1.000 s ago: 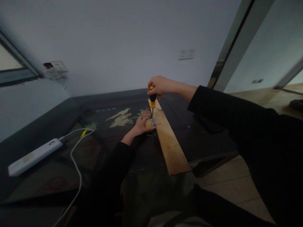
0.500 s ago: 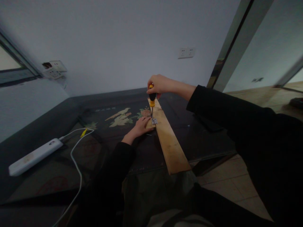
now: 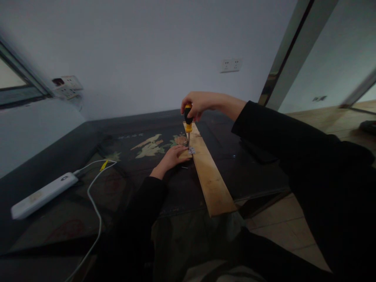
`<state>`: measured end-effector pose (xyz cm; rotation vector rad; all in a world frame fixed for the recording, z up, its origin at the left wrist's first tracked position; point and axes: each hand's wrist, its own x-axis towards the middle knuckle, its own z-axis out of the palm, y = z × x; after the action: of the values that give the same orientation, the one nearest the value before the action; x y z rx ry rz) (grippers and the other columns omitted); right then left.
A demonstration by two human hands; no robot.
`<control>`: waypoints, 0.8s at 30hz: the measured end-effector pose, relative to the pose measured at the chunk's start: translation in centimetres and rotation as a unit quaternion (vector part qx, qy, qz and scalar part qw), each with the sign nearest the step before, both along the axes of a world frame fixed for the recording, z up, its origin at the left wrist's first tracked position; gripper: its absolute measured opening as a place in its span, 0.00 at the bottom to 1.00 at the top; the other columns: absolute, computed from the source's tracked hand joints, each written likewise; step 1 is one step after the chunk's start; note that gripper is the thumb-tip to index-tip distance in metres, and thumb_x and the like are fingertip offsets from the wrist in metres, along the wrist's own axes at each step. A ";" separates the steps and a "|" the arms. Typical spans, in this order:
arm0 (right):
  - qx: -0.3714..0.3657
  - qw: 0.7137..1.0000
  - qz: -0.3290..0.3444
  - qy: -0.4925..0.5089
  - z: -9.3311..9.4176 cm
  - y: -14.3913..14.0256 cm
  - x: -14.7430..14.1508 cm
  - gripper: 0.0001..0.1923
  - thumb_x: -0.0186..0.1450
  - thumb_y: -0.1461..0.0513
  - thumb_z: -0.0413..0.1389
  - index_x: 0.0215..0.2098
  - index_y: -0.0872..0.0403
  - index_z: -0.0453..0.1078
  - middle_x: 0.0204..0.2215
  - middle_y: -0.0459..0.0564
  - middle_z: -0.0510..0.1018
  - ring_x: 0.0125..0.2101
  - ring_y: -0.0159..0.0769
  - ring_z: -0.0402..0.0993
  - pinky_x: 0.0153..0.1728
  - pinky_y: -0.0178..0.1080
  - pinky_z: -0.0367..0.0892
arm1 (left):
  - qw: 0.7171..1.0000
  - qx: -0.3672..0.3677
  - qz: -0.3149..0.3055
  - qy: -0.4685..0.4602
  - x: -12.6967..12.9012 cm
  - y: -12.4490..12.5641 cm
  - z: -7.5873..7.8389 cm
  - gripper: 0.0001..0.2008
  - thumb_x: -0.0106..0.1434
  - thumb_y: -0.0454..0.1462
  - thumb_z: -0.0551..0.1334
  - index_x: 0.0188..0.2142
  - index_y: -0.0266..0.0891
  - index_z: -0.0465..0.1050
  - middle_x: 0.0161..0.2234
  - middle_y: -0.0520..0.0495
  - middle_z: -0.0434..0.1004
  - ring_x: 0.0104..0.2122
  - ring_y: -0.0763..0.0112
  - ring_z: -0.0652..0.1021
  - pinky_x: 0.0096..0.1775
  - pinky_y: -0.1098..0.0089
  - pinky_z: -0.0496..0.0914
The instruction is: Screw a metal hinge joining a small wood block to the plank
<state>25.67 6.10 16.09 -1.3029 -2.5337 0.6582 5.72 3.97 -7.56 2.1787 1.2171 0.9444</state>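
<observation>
Midway, seemingly: the right hand point(image 3: 199, 103), fingers wrapped round the screwdriver point(image 3: 188, 121), stands it upright on the hinge point(image 3: 192, 150). The left hand point(image 3: 172, 156), fingers flat together, steadies the plank point(image 3: 210, 178) overhanging the desk's point(image 3: 88, 188) near edge; whether the screw is seated cannot be told.

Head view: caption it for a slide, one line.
Right hand stands a yellow-and-black screwdriver upright on a small hinge while left hand steadies the wooden plank.
</observation>
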 end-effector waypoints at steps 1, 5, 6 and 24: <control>-0.004 1.000 0.005 0.002 0.1 -0.1 0.1 0.25 0.59 0.58 0.68 0.53 0.59 0.76 0.39 0.55 0.82 0.32 0.36 0.80 0.34 0.38 0.77 | 1.000 0.006 0.001 0.001 0.0 0.0 -0.1 0.23 0.52 0.38 0.75 0.48 0.45 0.79 0.54 0.42 0.77 0.59 0.53 0.72 0.63 0.51 0.60; 0.049 0.999 -0.011 -0.019 0.0 0.0 -0.1 0.22 0.61 0.57 0.66 0.51 0.60 0.76 0.37 0.56 0.82 0.32 0.36 0.79 0.34 0.37 0.75 | 1.000 0.012 0.006 0.009 0.0 0.1 -0.1 0.22 0.52 0.38 0.75 0.48 0.44 0.79 0.54 0.42 0.78 0.59 0.53 0.72 0.63 0.51 0.61; 0.079 0.996 -0.022 -0.032 -0.2 0.0 -0.2 0.21 0.62 0.56 0.65 0.50 0.60 0.77 0.36 0.56 0.82 0.33 0.37 0.79 0.35 0.37 0.74 | 1.000 0.011 0.007 0.009 0.0 0.1 -0.1 0.22 0.52 0.38 0.75 0.48 0.44 0.79 0.54 0.42 0.78 0.59 0.53 0.72 0.63 0.51 0.60; 0.178 0.979 0.012 -0.103 -0.4 0.4 -1.3 0.21 0.66 0.55 0.59 0.53 0.59 0.76 0.40 0.57 0.81 0.38 0.38 0.77 0.37 0.38 0.68 | 0.995 0.075 -0.006 0.067 -0.4 0.7 -0.7 0.23 0.56 0.41 0.73 0.51 0.42 0.78 0.54 0.40 0.78 0.57 0.54 0.75 0.61 0.50 0.66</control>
<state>24.36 6.52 15.71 -1.2666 -2.6675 0.0637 5.28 4.68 -8.31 2.3989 1.2282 0.9239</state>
